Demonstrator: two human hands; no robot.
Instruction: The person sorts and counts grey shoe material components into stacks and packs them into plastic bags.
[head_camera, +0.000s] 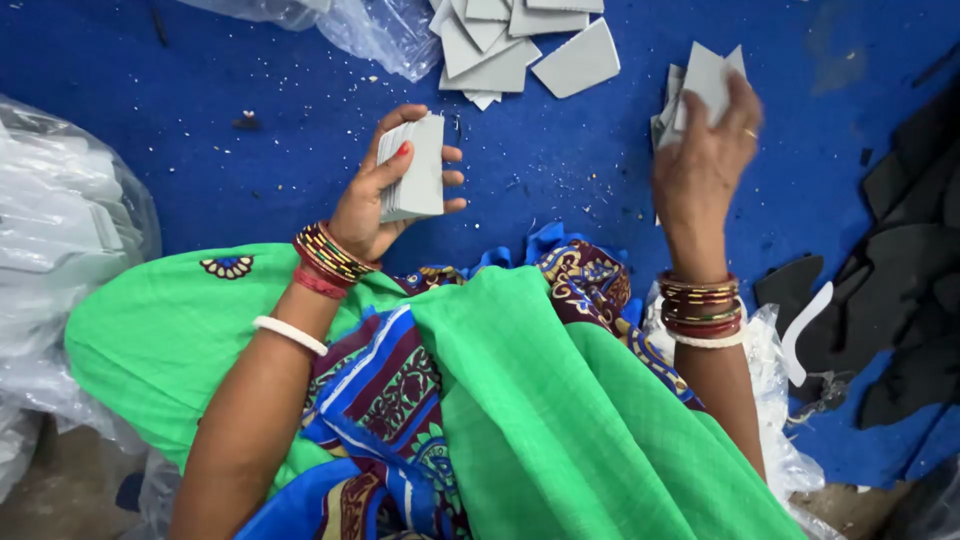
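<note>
Hands hold grey pieces above blue mat.

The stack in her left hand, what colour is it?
Pale grey, seen in the head view: the stack in the left hand.

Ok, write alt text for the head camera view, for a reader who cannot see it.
A person's left hand holds a neat stack of grey cut pieces, while the right hand lifts one grey piece from a small pile on a blue surface. More grey pieces lie at the top, black pieces to the right.
</note>
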